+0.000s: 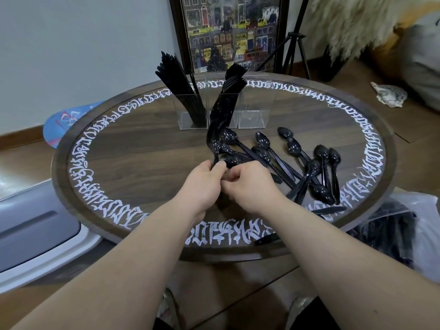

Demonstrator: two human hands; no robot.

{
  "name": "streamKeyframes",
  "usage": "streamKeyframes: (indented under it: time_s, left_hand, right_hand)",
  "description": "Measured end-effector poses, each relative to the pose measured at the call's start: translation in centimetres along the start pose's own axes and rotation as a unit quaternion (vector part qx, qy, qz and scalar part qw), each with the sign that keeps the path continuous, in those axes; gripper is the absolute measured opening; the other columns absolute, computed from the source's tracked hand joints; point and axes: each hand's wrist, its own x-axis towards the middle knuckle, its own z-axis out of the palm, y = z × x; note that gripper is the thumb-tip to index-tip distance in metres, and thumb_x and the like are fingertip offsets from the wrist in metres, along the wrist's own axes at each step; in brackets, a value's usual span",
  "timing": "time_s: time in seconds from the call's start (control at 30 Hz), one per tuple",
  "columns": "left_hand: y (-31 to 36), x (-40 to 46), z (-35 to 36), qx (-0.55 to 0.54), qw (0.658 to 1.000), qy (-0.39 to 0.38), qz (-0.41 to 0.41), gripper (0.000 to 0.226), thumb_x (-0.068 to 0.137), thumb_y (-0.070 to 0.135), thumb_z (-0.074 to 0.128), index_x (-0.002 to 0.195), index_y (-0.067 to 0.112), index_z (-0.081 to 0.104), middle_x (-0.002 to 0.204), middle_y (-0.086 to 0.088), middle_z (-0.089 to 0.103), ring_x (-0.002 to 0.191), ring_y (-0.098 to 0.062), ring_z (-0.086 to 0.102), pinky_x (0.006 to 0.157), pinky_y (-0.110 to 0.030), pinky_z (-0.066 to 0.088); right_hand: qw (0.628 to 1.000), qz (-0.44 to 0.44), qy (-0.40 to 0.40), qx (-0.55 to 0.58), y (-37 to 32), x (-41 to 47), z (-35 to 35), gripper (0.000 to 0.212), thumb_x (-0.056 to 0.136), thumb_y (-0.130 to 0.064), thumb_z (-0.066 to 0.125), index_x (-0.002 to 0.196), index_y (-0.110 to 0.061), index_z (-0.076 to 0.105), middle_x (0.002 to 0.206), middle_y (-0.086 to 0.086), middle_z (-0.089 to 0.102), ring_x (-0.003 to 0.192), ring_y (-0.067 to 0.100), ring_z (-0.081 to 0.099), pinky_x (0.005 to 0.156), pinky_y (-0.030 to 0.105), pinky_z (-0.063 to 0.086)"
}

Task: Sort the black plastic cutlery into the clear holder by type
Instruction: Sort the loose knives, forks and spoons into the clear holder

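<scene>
My left hand (202,184) grips the handle ends of a stacked bundle of black forks (221,120), which slants up and away with its tines in front of the clear holder (252,115). My right hand (247,184) is curled against the same handle ends, touching my left fingers; what it pinches is hidden. The holder has three compartments: black knives (181,86) stand in the left one, and the right one holds nothing. The fork bundle covers the middle one. Several black spoons (297,163) lie loose on the round table (133,148), right of my hands.
Two black knives lie near the table's front edge (266,239) (328,210). A plastic bag with more black cutlery (392,225) hangs off the right side. A framed picture (228,32) and a tripod (295,46) stand behind the table. A grey-white case (35,227) sits lower left.
</scene>
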Motion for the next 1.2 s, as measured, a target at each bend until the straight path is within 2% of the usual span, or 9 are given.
streamKeyframes:
  time_s: [0.1,0.23,0.37,0.53,0.67,0.83,0.97,1.07,1.2]
  left_hand:
    - [0.0,0.2,-0.1,0.053,0.998,0.026,0.029,0.025,0.097,0.029,0.042,0.08,0.016,0.055,0.08,-0.003,0.06,0.078,-0.022,0.054,0.074,-0.04,0.045]
    - [-0.3,0.6,-0.6,0.028,0.999,0.016,0.012,0.026,0.1,0.029,0.038,0.079,0.016,0.048,0.071,-0.001,0.056,0.067,-0.018,0.058,0.059,-0.03,0.043]
    - [-0.1,0.6,-1.1,0.019,1.0,0.001,-0.01,0.032,0.1,0.039,0.038,0.079,0.016,0.047,0.057,0.005,0.04,0.045,-0.01,0.032,0.043,-0.023,0.026]
    - [0.0,0.6,-0.9,0.026,0.999,0.034,-0.003,0.039,0.101,0.041,0.034,0.077,0.016,0.052,0.054,0.006,0.038,0.047,-0.011,0.029,0.046,-0.026,0.023]
    - [0.0,0.7,-0.8,0.02,0.999,0.043,-0.009,0.037,0.099,0.041,0.036,0.074,0.017,0.048,0.054,0.006,0.038,0.049,-0.012,0.03,0.048,-0.029,0.023]
    - [-0.3,0.8,-1.3,0.007,0.999,0.036,-0.016,0.03,0.098,0.035,0.038,0.075,0.018,0.047,0.054,0.006,0.037,0.05,-0.013,0.029,0.048,-0.029,0.023]
    - [-0.4,0.7,-1.5,-0.002,1.0,0.02,-0.022,0.027,0.1,0.032,0.037,0.081,0.017,0.05,0.059,0.005,0.036,0.05,-0.011,0.028,0.047,-0.026,0.023]
    - [-0.3,0.5,-1.5,-0.016,0.999,0.01,-0.028,0.025,0.1,0.031,0.037,0.082,0.016,0.047,0.061,0.003,0.035,0.051,-0.011,0.027,0.048,-0.025,0.022]
    - [0.0,0.1,-0.9,-0.042,0.999,-0.013,-0.031,0.025,0.101,0.027,0.037,0.079,0.016,0.043,0.063,0.002,0.034,0.054,-0.012,0.028,0.05,-0.025,0.021]
  right_hand:
    - [0.999,-0.033,-0.017,-0.022,0.3,-0.1,-0.6,0.013,0.085,-0.028,0.067,0.075,-0.021,0.071,0.063,-0.008,0.062,0.068,0.012,0.059,0.068,0.024,0.045]
    - [0.988,-0.033,0.044,-0.141,1.8,0.6,-2.8,0.019,0.09,-0.026,0.06,0.105,-0.022,0.072,0.101,-0.005,0.07,0.095,0.014,0.062,0.086,0.025,0.047]
    - [0.971,0.004,0.069,-0.228,4.0,1.1,-4.0,0.026,0.09,-0.025,0.058,0.113,-0.018,0.068,0.112,0.005,0.066,0.104,0.024,0.06,0.091,0.035,0.049]
    - [0.96,0.013,0.051,-0.275,4.5,1.0,-3.2,0.022,0.09,-0.023,0.055,0.109,-0.016,0.064,0.109,0.007,0.059,0.1,0.028,0.056,0.084,0.033,0.044]
    - [0.967,0.032,0.042,-0.248,4.4,1.0,-3.2,0.021,0.089,-0.028,0.059,0.106,-0.016,0.063,0.111,0.005,0.049,0.097,0.026,0.056,0.084,0.031,0.043]
    - [0.965,0.034,0.02,-0.26,4.0,1.0,-3.3,0.017,0.09,-0.023,0.057,0.103,-0.015,0.064,0.106,0.004,0.064,0.101,0.025,0.057,0.081,0.031,0.044]
    - [0.964,0.062,-0.003,-0.259,3.8,0.9,-3.4,0.013,0.088,-0.02,0.057,0.097,-0.013,0.063,0.098,0.005,0.065,0.095,0.026,0.059,0.075,0.032,0.048]
    - [0.972,0.061,0.013,-0.225,3.5,0.9,-3.3,0.009,0.084,-0.017,0.058,0.087,-0.011,0.064,0.09,0.003,0.065,0.091,0.025,0.059,0.075,0.034,0.051]
    - [0.993,0.029,0.049,-0.099,2.2,0.6,-2.9,0.009,0.08,-0.022,0.062,0.074,-0.023,0.056,0.073,-0.011,0.056,0.074,0.011,0.052,0.065,0.025,0.038]
